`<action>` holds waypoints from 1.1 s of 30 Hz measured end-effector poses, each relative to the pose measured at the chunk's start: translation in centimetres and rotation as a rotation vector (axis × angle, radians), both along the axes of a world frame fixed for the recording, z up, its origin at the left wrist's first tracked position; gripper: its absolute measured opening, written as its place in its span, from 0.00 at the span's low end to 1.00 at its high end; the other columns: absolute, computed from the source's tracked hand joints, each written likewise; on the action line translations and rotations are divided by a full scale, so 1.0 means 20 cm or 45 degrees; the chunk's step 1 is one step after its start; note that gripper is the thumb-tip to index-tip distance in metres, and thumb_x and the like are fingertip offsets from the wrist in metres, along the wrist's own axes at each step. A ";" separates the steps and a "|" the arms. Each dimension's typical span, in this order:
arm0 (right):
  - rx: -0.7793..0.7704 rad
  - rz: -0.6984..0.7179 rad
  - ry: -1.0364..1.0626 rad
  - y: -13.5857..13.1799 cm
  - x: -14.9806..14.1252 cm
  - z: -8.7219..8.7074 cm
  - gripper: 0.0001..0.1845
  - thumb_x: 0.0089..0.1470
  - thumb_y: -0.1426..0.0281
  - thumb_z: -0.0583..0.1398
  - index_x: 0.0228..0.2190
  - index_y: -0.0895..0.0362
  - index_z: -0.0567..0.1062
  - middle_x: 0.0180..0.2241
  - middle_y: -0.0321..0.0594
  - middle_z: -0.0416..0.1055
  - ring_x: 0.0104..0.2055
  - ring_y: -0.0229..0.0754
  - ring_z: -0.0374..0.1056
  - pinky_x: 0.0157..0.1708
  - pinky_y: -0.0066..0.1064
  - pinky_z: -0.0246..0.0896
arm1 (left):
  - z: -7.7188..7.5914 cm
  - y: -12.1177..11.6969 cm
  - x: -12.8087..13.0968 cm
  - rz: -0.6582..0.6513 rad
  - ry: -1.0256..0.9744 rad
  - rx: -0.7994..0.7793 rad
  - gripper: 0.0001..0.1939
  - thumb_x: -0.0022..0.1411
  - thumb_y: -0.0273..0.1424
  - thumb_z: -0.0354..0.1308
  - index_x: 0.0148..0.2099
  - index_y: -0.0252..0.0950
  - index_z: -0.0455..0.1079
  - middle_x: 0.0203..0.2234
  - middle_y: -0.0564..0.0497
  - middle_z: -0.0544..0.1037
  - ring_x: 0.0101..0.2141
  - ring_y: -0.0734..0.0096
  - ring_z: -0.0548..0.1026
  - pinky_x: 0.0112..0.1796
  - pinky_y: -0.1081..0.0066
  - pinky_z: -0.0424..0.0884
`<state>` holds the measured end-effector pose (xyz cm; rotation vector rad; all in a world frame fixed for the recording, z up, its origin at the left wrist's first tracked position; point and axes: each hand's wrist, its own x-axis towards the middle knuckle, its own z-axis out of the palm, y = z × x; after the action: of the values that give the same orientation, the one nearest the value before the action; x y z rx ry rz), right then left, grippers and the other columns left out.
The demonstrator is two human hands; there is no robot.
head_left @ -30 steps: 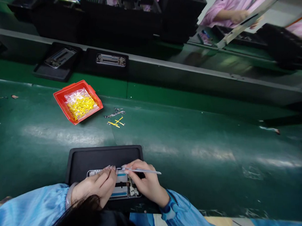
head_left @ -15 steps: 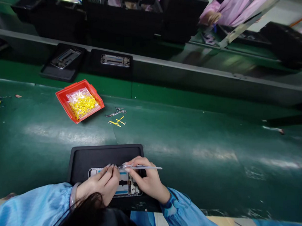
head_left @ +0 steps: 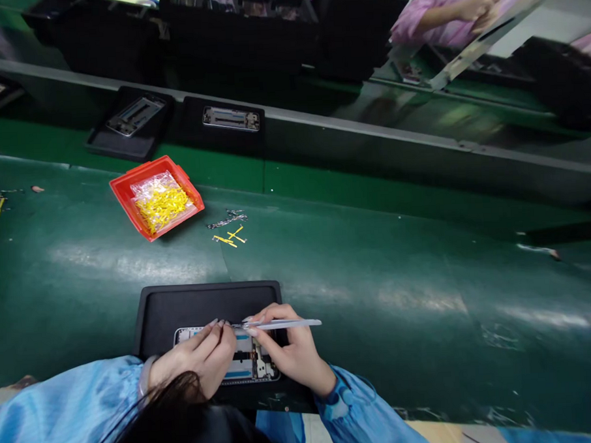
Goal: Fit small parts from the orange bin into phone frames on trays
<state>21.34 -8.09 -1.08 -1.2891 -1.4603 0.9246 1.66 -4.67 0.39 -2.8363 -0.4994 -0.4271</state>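
A phone frame with blue strips and small boards inside lies in a black tray in front of me. My right hand grips a pair of tweezers, with their tips pointing left at the frame's far edge. Beside those tips, my left hand rests over the left part of the frame, its fingertips pressed together at the far edge. Whatever small thing those fingertips may pinch is hidden. The hands are close together and cover much of the frame.
Beyond the tray stands a red bin of yellow strips. Loose yellow strips and dark strips lie to its right. Further back, more phone frames sit in black trays. Across the line, a person in pink stands at the right.
The tweezers' rear end has risen slightly, while my hands stay in nearly the same place. Both back trays have shifted a little right. The arms of the person in pink have moved up.
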 end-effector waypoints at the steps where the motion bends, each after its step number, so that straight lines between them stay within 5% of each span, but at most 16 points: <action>1: 0.000 0.005 -0.007 0.00 0.00 0.00 0.08 0.53 0.74 0.61 0.34 0.52 0.66 0.29 0.38 0.75 0.31 0.42 0.76 0.29 0.30 0.70 | 0.01 0.00 0.01 0.007 -0.025 -0.003 0.17 0.58 0.18 0.42 0.41 0.28 0.72 0.34 0.47 0.75 0.35 0.70 0.72 0.46 0.74 0.65; 23: 0.130 0.136 -0.201 0.01 -0.02 0.02 0.06 0.56 0.75 0.58 0.33 0.52 0.66 0.31 0.40 0.74 0.34 0.40 0.73 0.32 0.31 0.69 | -0.02 0.04 -0.04 0.005 -0.091 -0.159 0.22 0.63 0.16 0.37 0.43 0.32 0.72 0.36 0.50 0.79 0.37 0.73 0.74 0.35 0.78 0.70; 33: 0.240 -0.131 0.118 -0.03 -0.04 -0.04 0.09 0.59 0.71 0.56 0.38 0.50 0.59 0.30 0.37 0.72 0.33 0.40 0.74 0.32 0.33 0.71 | 0.01 0.09 -0.03 -0.078 -0.046 -0.106 0.20 0.62 0.14 0.39 0.41 0.32 0.72 0.34 0.51 0.79 0.32 0.75 0.73 0.31 0.78 0.68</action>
<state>20.48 -8.76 -1.80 -1.1563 -1.3618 0.7505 1.09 -2.82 0.60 -2.9348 -0.4484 -0.4805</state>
